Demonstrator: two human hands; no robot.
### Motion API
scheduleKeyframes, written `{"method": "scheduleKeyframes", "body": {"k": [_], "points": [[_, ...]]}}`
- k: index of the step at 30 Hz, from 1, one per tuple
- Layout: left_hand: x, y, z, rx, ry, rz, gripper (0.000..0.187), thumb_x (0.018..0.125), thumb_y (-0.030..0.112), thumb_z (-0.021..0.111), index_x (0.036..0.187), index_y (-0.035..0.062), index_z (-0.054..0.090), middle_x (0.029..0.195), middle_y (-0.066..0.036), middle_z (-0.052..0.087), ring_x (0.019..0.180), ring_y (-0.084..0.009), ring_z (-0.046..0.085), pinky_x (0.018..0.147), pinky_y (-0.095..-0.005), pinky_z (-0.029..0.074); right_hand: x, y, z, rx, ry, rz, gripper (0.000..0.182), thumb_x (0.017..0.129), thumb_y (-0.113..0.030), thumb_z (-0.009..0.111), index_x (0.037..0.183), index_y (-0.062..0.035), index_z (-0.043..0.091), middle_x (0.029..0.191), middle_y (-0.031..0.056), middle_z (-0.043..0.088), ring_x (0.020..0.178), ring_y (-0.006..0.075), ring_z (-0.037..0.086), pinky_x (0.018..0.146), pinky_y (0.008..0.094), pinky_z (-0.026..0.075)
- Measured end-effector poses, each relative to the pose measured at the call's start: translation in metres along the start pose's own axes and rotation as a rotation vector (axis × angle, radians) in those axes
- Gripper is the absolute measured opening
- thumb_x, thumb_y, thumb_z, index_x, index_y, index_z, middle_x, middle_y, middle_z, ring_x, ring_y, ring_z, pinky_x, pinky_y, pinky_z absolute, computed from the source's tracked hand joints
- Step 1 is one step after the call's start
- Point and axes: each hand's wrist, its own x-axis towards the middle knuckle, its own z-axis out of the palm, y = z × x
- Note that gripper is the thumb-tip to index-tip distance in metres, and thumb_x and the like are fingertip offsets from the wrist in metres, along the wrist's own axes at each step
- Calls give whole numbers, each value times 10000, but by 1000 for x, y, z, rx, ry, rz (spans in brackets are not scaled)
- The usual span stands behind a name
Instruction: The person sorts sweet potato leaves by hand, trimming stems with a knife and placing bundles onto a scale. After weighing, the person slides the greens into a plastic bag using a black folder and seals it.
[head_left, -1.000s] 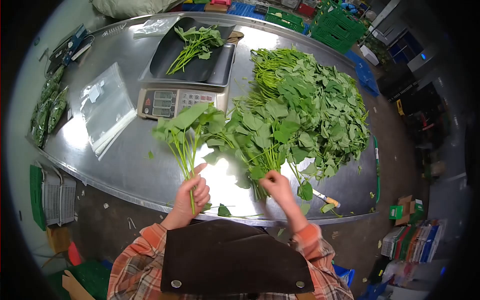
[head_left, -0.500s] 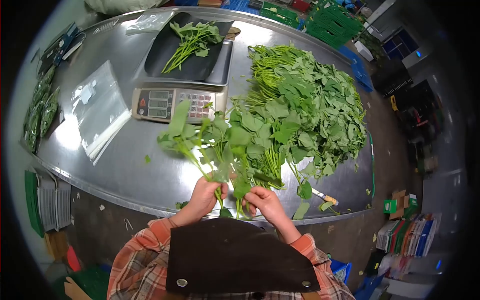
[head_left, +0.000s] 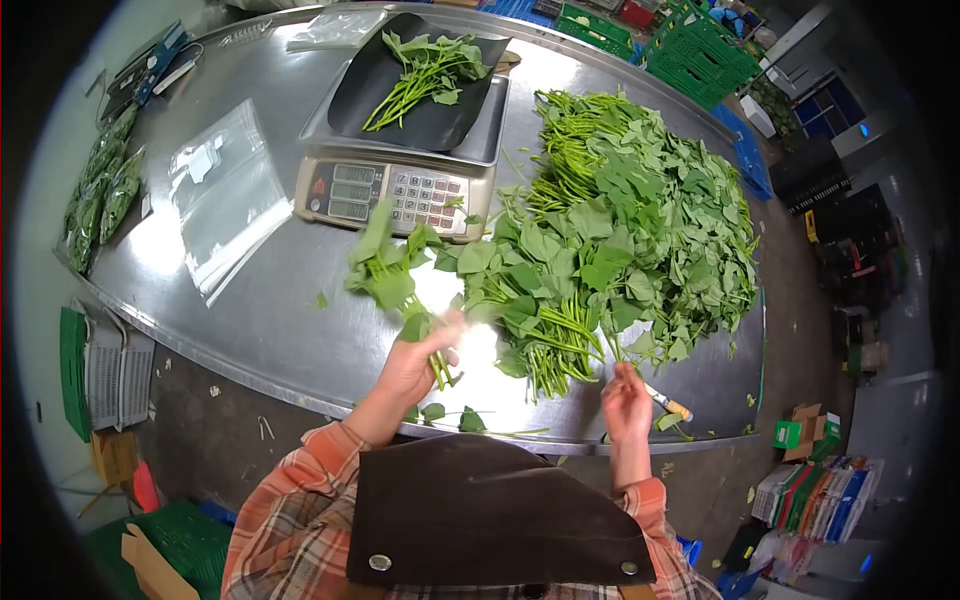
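My left hand (head_left: 408,368) is closed around a small bunch of leafy green stems (head_left: 388,280), held above the near part of the metal table; its leaves are blurred by motion. At the near right edge of the pile of leafy greens (head_left: 650,220), my right hand (head_left: 627,405) has its fingertips pinched at the lower end of a single leafy stem (head_left: 613,345). Beyond my left hand stands a digital scale (head_left: 395,195). A curved black sheet (head_left: 355,90) rests on its pan, with another bunch of greens (head_left: 430,80) on top.
Clear plastic bags (head_left: 235,200) lie left of the scale, with filled bags of greens (head_left: 100,190) at the table's left end. A white stick with an orange end (head_left: 668,403) lies near my right hand. Green crates (head_left: 700,50) stand past the far edge.
My hands have moved apart. The left has lifted its bunch slightly away from the table edge, while the right has left the bunch and moved right to a stem by the pile.
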Motion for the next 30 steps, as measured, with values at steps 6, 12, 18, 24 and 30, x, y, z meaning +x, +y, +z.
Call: {"method": "scheduleKeyframes", "body": {"k": [6, 12, 18, 24, 30], "points": [[-13, 0, 7, 182, -147, -39, 315, 815, 88, 612, 1079, -59, 524, 921, -163, 627, 715, -169, 594, 568, -269, 493, -61, 42, 47, -1107, -544, -489, 83, 840, -94, 621, 892, -30, 629, 746, -6, 570, 574, 38, 471, 492, 185, 377], [-24, -10, 13, 254, -204, -76, 249, 826, 91, 594, 1027, -44, 541, 760, -105, 596, 635, -146, 567, 510, -252, 470, -67, 80, 94, -1172, -799, -585, 355, 816, -213, 650, 1099, -28, 541, 837, 53, 550, 620, 129, 500, 554, 258, 429], [-19, -6, 4, 25, -24, -75, 227, 836, 147, 615, 977, -21, 554, 676, -46, 536, 550, -94, 478, 434, -209, 353, -69, 82, 81, -1065, -1104, 353, 274, 919, -199, 529, 1124, -19, 558, 716, -1, 571, 567, 77, 546, 493, 204, 442], [-31, -16, -12, 161, 166, -39, 171, 844, 166, 631, 907, 29, 551, 627, -10, 505, 514, -89, 479, 446, -208, 365, -64, 90, 66, -1293, -727, -340, 178, 866, -194, 608, 926, -27, 615, 679, 44, 598, 520, 103, 532, 475, 257, 430], [-34, -39, 21, 151, 49, -74, 170, 835, 154, 634, 907, 23, 553, 661, -24, 539, 515, -72, 464, 454, -207, 361, -78, 89, 72, -1507, -940, -639, 212, 836, -233, 630, 969, -76, 579, 673, 144, 580, 575, 230, 586, 540, 360, 454]]}}
